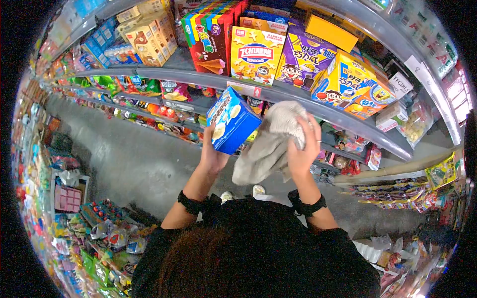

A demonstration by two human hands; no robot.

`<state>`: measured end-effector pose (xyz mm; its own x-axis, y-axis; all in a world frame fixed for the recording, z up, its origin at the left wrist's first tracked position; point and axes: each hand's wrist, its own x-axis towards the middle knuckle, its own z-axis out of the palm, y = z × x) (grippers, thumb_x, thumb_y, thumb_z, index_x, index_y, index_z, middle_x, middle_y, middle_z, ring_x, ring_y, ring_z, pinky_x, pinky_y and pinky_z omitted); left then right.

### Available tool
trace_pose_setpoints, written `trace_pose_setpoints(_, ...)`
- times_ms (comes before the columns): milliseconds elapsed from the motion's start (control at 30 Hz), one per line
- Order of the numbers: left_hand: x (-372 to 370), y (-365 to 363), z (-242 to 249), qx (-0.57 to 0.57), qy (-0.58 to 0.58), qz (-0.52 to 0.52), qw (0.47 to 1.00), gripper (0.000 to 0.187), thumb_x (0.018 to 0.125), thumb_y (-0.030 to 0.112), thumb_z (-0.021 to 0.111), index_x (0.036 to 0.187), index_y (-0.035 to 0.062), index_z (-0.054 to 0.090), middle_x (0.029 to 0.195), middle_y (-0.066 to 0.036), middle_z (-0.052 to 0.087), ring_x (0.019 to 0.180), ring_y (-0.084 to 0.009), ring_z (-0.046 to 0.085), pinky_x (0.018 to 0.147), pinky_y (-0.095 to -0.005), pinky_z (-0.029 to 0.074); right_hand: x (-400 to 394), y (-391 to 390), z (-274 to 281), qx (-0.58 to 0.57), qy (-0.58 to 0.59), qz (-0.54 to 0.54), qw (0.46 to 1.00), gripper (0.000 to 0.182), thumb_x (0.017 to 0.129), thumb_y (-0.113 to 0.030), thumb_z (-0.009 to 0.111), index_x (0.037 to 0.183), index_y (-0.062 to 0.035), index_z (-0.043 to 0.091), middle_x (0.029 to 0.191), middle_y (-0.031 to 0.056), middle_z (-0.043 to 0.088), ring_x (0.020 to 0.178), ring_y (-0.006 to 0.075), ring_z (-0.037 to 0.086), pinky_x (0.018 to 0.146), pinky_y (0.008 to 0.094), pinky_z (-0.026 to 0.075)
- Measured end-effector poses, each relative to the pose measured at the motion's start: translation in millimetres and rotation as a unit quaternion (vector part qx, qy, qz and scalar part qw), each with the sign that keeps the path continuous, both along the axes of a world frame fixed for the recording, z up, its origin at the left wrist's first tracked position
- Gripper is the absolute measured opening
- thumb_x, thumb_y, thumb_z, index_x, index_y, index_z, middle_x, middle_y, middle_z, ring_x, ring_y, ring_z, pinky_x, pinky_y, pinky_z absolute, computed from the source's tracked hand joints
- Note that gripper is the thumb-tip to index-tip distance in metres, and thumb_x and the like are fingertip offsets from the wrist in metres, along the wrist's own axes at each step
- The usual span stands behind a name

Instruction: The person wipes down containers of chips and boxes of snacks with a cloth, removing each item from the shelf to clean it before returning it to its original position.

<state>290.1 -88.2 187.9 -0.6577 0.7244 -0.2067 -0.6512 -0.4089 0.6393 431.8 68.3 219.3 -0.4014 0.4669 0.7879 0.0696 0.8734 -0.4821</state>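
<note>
A blue snack box is gripped from below and the left by my left hand. It is tilted, held out in front of the shelf edge. My right hand clutches a light grey cloth, which hangs down in loose folds just right of the box. Beyond them on the shelf stand a yellow snack box, a purple box and a red-and-brown box with an ice cream cone picture.
The metal shelf edge curves across in front of me. Cream-coloured boxes stand at left, yellow and orange boxes at right. Lower shelves hold bagged snacks. Grey floor spreads below, with heaped packaged goods behind at left.
</note>
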Motion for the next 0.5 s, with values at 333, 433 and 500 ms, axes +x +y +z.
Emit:
trace_pose_setpoints(333, -3, -2, -3, 0.028, -0.039, -0.024, 0.999, 0.058, 0.088, 0.044, 0.044, 0.128, 0.0028, 0.041, 0.120, -0.013, 0.055, 0.105, -0.0230, 0.057, 0.090, -0.0342, 0.046, 3, -16, -10, 0.314, -0.058, 0.080, 0.944, 0.050, 0.058, -0.009, 0.066, 0.106, -0.0219, 0.064, 0.118, 0.0065, 0.059, 0.079, 0.0246, 0.059, 0.068, 0.0359, 0.046)
trace_pose_setpoints(433, -10, -10, -10, -0.007, -0.032, -0.010, 0.999, 0.059, 0.085, 0.047, 0.047, 0.126, 0.0043, 0.043, 0.112, -0.013, 0.059, 0.096, -0.0243, 0.060, 0.083, -0.0370, 0.050, -6, 6, 6, 0.114, -0.064, 0.037, 0.991, 0.049, 0.059, -0.002, 0.063, 0.106, -0.0157, 0.064, 0.116, 0.0095, 0.060, 0.093, 0.0285, 0.060, 0.078, 0.0371, 0.047)
trace_pose_setpoints(500, -10, -11, -5, -0.031, -0.043, 0.001, 0.999, 0.058, 0.085, 0.047, 0.047, 0.126, 0.0045, 0.044, 0.113, -0.014, 0.059, 0.095, -0.0248, 0.061, 0.083, -0.0374, 0.051, -8, 21, 15, -0.056, 0.011, 0.015, 0.998, 0.047, 0.061, 0.004, 0.058, 0.105, -0.0094, 0.063, 0.114, 0.0142, 0.059, 0.106, 0.0315, 0.056, 0.090, 0.0388, 0.043)
